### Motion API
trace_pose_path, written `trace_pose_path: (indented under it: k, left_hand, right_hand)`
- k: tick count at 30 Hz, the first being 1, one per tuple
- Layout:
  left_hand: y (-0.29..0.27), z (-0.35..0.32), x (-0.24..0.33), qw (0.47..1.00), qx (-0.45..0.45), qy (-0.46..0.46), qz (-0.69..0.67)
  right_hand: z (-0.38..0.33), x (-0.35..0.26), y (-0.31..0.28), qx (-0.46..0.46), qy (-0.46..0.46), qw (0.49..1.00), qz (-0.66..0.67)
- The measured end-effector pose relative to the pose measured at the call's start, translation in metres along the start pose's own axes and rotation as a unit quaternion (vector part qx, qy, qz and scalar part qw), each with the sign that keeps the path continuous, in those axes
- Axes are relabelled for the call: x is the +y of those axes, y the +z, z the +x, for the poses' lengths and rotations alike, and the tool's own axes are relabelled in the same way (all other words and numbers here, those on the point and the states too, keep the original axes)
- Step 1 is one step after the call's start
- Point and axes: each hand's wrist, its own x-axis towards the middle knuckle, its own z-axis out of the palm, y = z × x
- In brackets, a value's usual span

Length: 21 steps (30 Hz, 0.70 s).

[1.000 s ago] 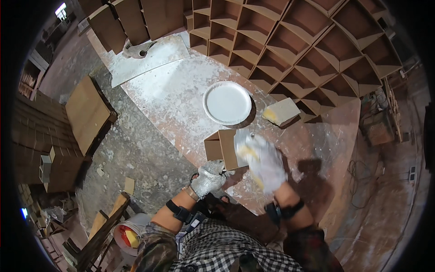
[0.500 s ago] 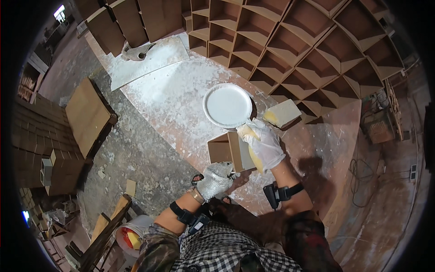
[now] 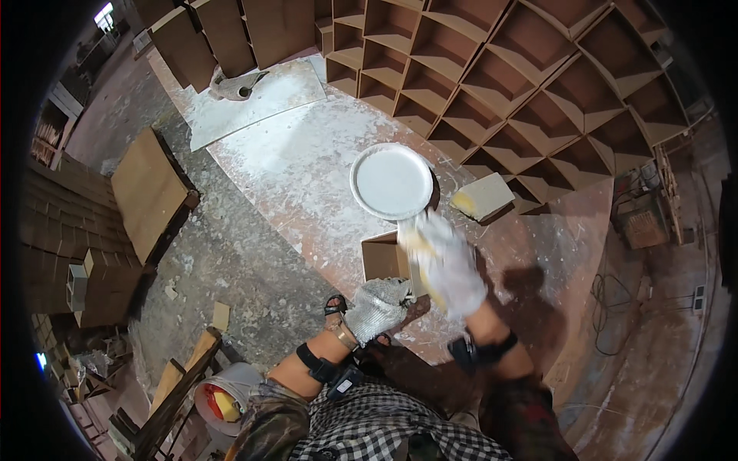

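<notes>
A small open brown box [image 3: 382, 257] stands on the white-smeared board before me. My left hand [image 3: 377, 307], in a grey-white knit glove, is closed on its near edge. At the box's right side is my right hand [image 3: 446, 265], in a white glove and smeared by motion. It is closed around a yellow sponge, of which only edges show along the palm and fingers. Just beyond the box sits a round white tub lid or shallow pan [image 3: 391, 181] with white liquid in it. Right of that lies a pale block [image 3: 484, 197] with a yellow end.
Stacked open brown boxes [image 3: 492, 84] form a wall along the far right. A grey cloth or glove [image 3: 234, 86] lies on a white panel at the far left. A bucket [image 3: 223, 396] and wooden planks [image 3: 184, 369] stand at lower left; a cable [image 3: 607, 315] lies at right.
My right hand has shifted slightly along the box's right side and is now blurred. My left hand keeps hold of the box, and the whole view has shifted a little.
</notes>
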Motion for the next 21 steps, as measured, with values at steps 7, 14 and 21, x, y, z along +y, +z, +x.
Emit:
trace_pose_path:
  k: [7, 14, 21]
  left_hand:
    - [0.000, 0.002, -0.001, 0.998, -0.029, 0.023, 0.057]
    - [0.009, 0.031, 0.017, 1.000, -0.008, 0.013, 0.009]
    - [0.028, 0.042, 0.022, 0.998, 0.054, 0.031, 0.012]
  right_hand:
    - [-0.034, -0.025, -0.007, -0.059, -0.029, 0.993, -0.102]
    - [0.012, -0.019, -0.041, -0.059, -0.020, 0.955, -0.291]
    - [-0.109, 0.002, -0.057, -0.046, 0.084, 0.995, 0.001]
